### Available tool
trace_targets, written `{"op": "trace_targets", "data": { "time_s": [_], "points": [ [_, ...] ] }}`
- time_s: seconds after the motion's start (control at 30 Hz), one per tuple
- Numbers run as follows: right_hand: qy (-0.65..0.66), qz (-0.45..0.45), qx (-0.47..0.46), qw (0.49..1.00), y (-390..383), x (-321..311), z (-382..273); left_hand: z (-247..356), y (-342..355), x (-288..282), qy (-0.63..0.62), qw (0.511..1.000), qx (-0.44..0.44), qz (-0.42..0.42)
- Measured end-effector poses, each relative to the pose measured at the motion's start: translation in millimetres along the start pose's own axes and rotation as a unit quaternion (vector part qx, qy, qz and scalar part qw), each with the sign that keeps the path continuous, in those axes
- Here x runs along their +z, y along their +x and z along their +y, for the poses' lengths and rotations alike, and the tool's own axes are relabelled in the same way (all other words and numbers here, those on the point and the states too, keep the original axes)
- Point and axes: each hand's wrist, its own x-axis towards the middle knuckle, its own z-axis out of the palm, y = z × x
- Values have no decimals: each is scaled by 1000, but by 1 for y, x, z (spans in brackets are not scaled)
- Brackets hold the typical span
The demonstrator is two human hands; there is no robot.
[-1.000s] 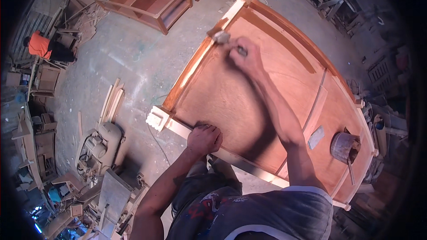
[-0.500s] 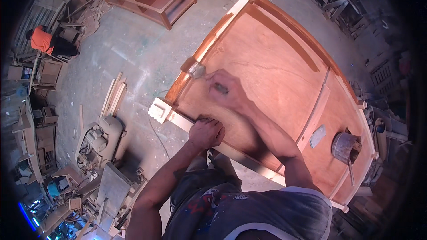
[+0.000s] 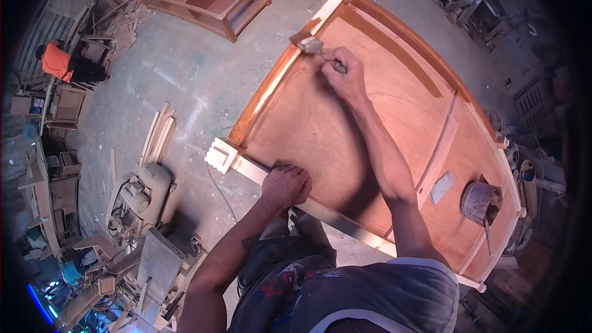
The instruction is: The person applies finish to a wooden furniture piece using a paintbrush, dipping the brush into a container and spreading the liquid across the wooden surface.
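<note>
Pale wooden near rail (image 3: 250, 171) in front, half-browned wooden side rail (image 3: 280, 69) beyond.
The left hand (image 3: 287, 185) rests in a closed fist on the near rail; whether it grips the edge cannot be told. Across the reddish plywood panel (image 3: 296, 126), the right hand (image 3: 345, 73) grips a flat, grey-collared paintbrush (image 3: 311, 45), its bristles on the side rail. Light, lengthwise strokes should keep the brown coat (image 3: 254, 105) even.

Bare L hand (image 3: 287, 185), round like a ball, is curled up close in. Bare L arm (image 3: 231, 234) is bent & slants up to the R. Bare R hand (image 3: 349, 80) is far out in front, closed in a tight grip. Long bare R arm (image 3: 388, 151) goes fwd & a bit L, nrly straight.
</note>
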Motion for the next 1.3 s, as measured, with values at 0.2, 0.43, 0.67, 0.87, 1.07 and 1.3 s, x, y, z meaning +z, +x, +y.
{"op": "trace_targets", "data": {
  "time_s": [0.2,0.43,0.67,0.87,1.07,1.3],
  "points": [
    [62,-79,-37,994,-69,30,-30,-7,-9,2,10,1000,-1,18],
    [72,-100,-14,992,-95,29,-50,-4,-11,2,13,999,11,33],
    [-5,-33,8,999,-60,9,-31,2,-5,-3,13,999,29,11],
    [16,-43,21,999,-50,15,-25,-2,-11,-7,12,1000,22,16],
    [-44,101,20,994,14,-19,9,4,0,-5,-3,999,-8,-52],
    [-56,56,-9,997,-26,13,-12,-22,41,16,-90,996,-14,-16]
  ]
}}
